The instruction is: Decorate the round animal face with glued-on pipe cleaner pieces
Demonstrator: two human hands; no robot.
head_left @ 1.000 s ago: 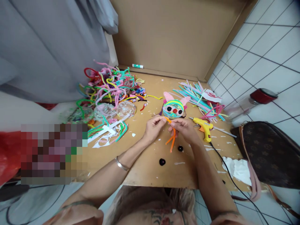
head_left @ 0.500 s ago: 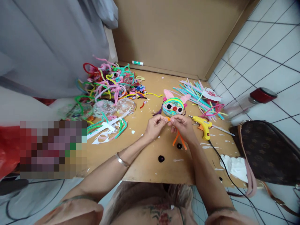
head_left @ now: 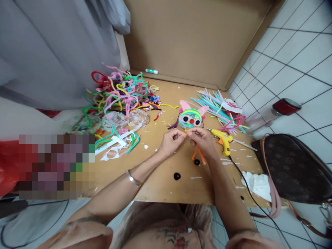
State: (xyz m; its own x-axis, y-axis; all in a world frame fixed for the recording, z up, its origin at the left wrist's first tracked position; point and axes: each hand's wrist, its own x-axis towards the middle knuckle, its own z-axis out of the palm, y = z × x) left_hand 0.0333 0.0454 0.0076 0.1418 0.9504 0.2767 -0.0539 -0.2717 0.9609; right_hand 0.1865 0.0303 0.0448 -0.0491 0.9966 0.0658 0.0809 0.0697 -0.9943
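Note:
My left hand [head_left: 173, 140] and my right hand [head_left: 200, 138] meet over the middle of the table, both closed in a pinch on an orange pipe cleaner [head_left: 198, 154]. Its bent part shows between my fingertips, and two loose ends hang below my right palm. Just beyond my fingers lies a craft face [head_left: 191, 118] with pink ears, black eyes, a red nose and a green and yellow band. Closer to me, two small black round pieces [head_left: 177, 176] rest on the table. A yellow glue gun [head_left: 223, 141] lies right of my right hand.
Tangled pipe cleaners [head_left: 121, 90] heap at the back left, with white paper strips [head_left: 118, 141] before them. Straight pipe cleaners [head_left: 212, 103] lie back right. A red-lidded bottle [head_left: 282, 109], brown bag [head_left: 295, 166], crumpled tissue [head_left: 256, 183] and the glue gun's black cord [head_left: 246, 183] line the right side.
Both hands keep their pinch on the orange pipe cleaner, with only slight finger movement. The whole view has shifted a little.

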